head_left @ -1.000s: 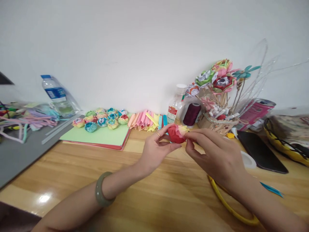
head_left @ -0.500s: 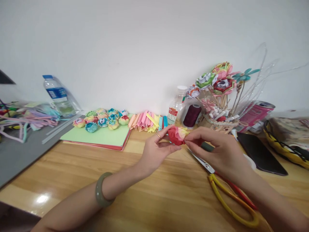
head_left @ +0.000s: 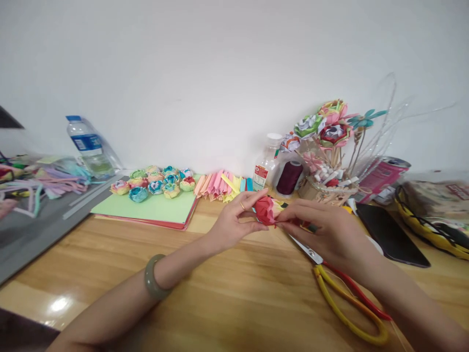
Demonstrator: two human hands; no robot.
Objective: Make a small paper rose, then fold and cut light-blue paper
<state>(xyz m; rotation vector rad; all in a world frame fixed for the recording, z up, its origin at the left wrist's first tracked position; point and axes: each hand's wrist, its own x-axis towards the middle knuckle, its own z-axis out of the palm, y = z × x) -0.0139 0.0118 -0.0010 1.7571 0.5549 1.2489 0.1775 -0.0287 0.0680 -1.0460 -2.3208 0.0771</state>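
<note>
Between my two hands is a paper flower (head_left: 264, 211), red with pink and pale yellow edges, held above the wooden table. My left hand (head_left: 234, 215), with a ring and a green bangle on the wrist, grips the flower's left side between thumb and fingers. My right hand (head_left: 318, 222) pinches its right edge with thumb and fingertips, which hide part of the petals. Below my right hand lie scissors (head_left: 330, 288) with yellow and red handles, their blades partly covered. Several finished paper flowers (head_left: 156, 185) sit on a stack of green paper (head_left: 146, 212).
Folded paper strips (head_left: 220, 185), a clear bottle (head_left: 262, 168) and a dark thread spool (head_left: 289, 178) stand behind my hands. On the right are a flower basket (head_left: 326, 190) and a phone (head_left: 392, 237). A grey mat (head_left: 44, 234) and a water bottle (head_left: 88, 146) are left; another person's fingers (head_left: 6, 208) show there.
The paper flower has turned in my fingers, so more of its red side shows. My right hand has shifted slightly left. Another person's fingers have come in at the left edge.
</note>
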